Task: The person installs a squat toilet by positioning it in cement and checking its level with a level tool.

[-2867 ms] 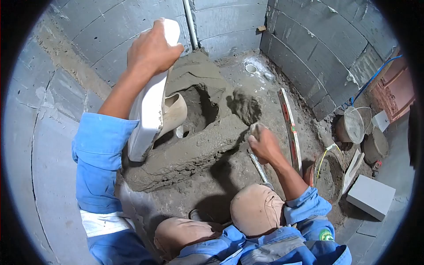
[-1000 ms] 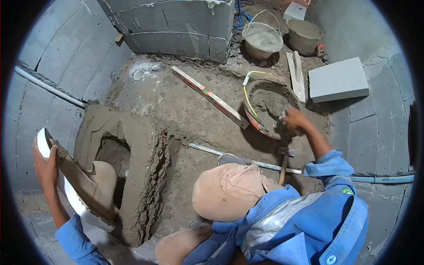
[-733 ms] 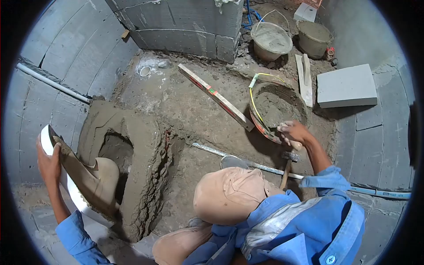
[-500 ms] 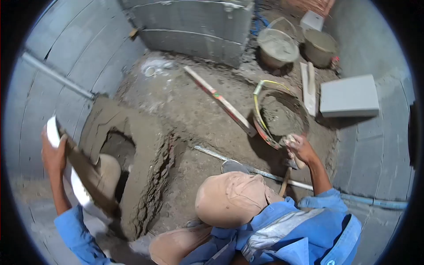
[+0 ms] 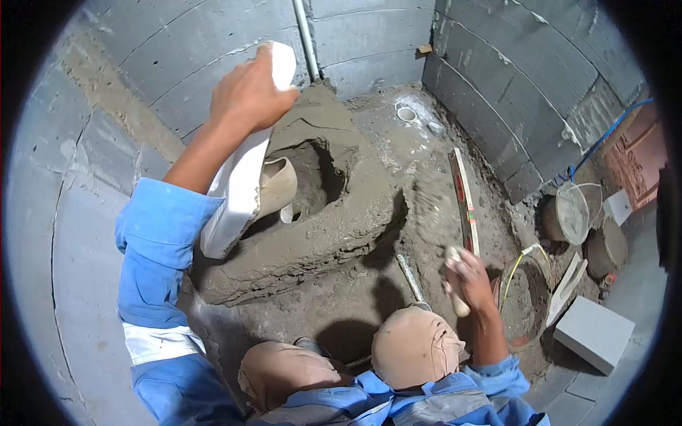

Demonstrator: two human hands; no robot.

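My left hand (image 5: 245, 96) is closed over the upper end of a white ceramic squat toilet pan (image 5: 238, 195). The pan stands tilted on its edge, its unglazed beige trap (image 5: 279, 186) facing the hole (image 5: 312, 174) in the mortar bed (image 5: 305, 255). In my right hand (image 5: 472, 280) is the wooden handle of a trowel; its blade, blurred by motion, carries wet mortar (image 5: 433, 209) beside the bed's right edge. A small part of a white pipe (image 5: 287, 213) shows inside the hole.
A spirit level (image 5: 463, 202) lies on the floor to the right. A mortar bucket (image 5: 526, 298) with a yellow handle stands near a pale block (image 5: 594, 334). Further buckets (image 5: 566, 215) are behind. A pipe (image 5: 410, 278) lies near my knees; grey block walls enclose the corner.
My view has turned left. My right hand has moved from the bucket towards the mortar bed, with mortar on the trowel. My left hand still holds the toilet pan, now more upright.
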